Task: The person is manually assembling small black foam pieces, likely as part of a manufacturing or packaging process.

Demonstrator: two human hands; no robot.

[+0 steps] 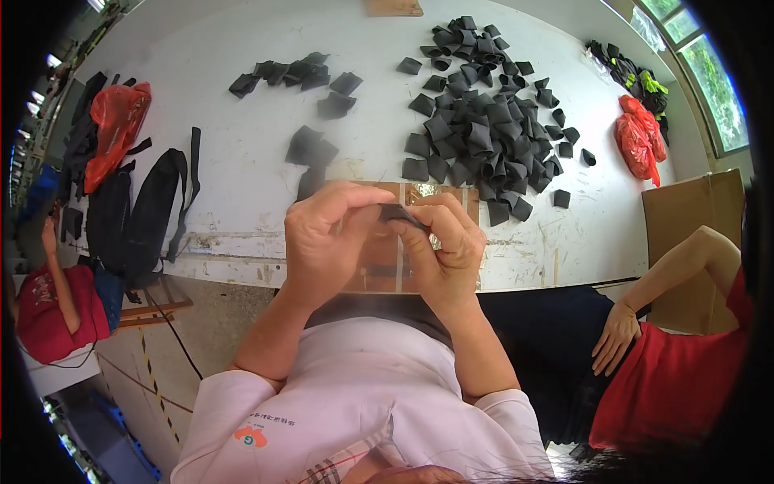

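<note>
Over the near edge of the table, my left hand [326, 238] and my right hand [445, 246] meet at a small black fabric piece [393, 212]. The right thumb and forefinger pinch its right side, while the left fingertips close on its left end. Fingers cover much of the piece. Under the hands lies a brown board [379, 270] with pale strips across it. Just beyond my left hand, dark fabric pieces [310, 147] lie on the white table [234, 161], partly blurred. A large heap of black fabric loops [492, 121] spreads beyond my right hand.
Black straps [153, 210] and a red plastic bag [117, 129] occupy the left end. Another red bag [639, 137] and a cardboard box [693, 242] stand at right. A person in red [669, 379] is close on my right; another person [64, 310] is at far left.
</note>
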